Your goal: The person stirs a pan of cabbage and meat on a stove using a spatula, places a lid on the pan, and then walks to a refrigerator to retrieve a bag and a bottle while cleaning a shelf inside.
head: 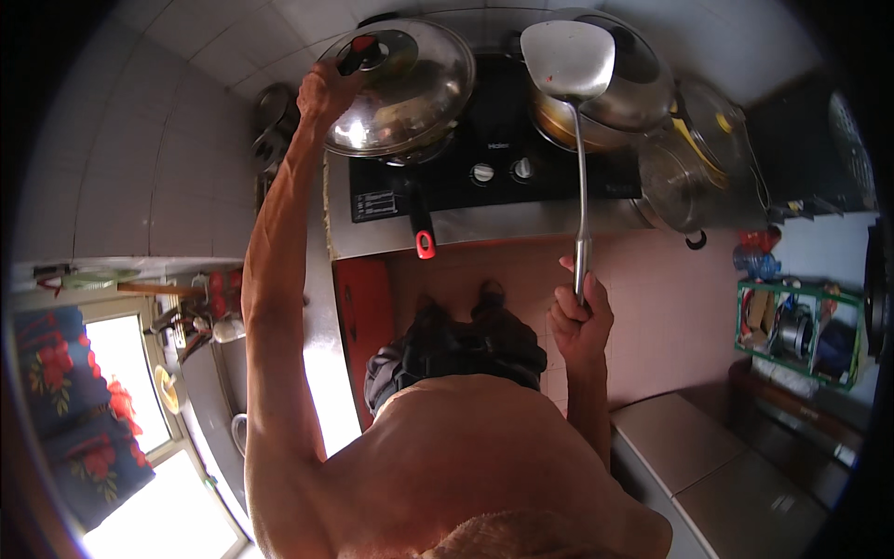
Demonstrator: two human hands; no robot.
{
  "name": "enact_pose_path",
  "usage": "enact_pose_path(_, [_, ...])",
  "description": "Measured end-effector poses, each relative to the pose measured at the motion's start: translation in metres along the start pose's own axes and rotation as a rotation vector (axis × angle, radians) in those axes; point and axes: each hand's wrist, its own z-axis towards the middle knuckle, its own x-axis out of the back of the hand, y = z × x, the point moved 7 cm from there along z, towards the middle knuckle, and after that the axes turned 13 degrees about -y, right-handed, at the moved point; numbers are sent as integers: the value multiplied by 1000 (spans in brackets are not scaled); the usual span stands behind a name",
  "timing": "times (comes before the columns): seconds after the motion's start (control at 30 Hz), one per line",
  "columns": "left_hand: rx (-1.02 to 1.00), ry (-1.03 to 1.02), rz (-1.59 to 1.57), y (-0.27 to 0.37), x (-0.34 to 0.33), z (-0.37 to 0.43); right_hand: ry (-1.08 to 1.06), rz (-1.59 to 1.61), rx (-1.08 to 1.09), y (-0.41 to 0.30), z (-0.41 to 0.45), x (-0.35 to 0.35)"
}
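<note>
My left hand (327, 89) grips the dark, red-topped knob of a domed pan lid (412, 105) with a glass centre. That lid lies over a pan on the left of the gas hob, and the pan's black handle (422, 223) with a red end points towards me. In my right hand (580, 314) is a metal wok spatula (569, 59), held by its steel handle with the wide blade up. Behind the blade, on the hob's right side, stands a large metal pan with a domed lid (628, 91).
Two control knobs (482, 174) sit at the front of the black hob (461, 189). Pots with a glass lid (670, 175) stand to its right. A red cabinet (364, 335) is below left, and a green rack (800, 334) with kitchen items stands far right.
</note>
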Motion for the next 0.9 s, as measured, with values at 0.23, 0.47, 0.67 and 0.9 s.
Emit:
enact_pose_path(0.23, [-23,-28,77,22,-35,16,75,-45,99,-7,-19,0])
enact_pose_path(0.47, [24,-16,79,24,-35,-2,168,-2,78,0,-13,0])
enact_pose_path(0.67, [31,-9,67,11,-31,1,75,115,9,8,5,-8])
enact_pose_path(0.9, [2,-18,28,11,-35,4,19,136,-66,23,14,-8])
